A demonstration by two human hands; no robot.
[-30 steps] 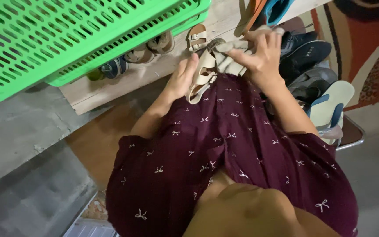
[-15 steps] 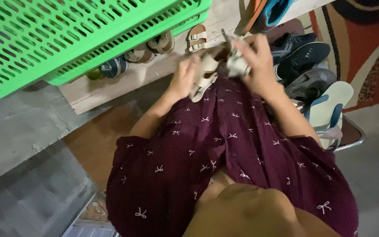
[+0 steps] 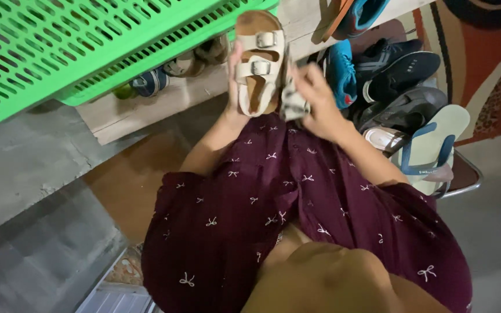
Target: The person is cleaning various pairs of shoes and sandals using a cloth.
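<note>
A cream two-strap sandal with a brown cork footbed (image 3: 257, 61) is held up near the top middle of the frame, straps facing the camera. The left hand (image 3: 234, 87) grips it from behind on its left side. The right hand (image 3: 314, 98) is closed on a crumpled grey cloth (image 3: 293, 104) that touches the sandal's right edge. A green plastic basket with holes (image 3: 88, 40) fills the upper left. Dark shoes and a pale flip-flop with blue straps (image 3: 430, 145) lie at the right.
</note>
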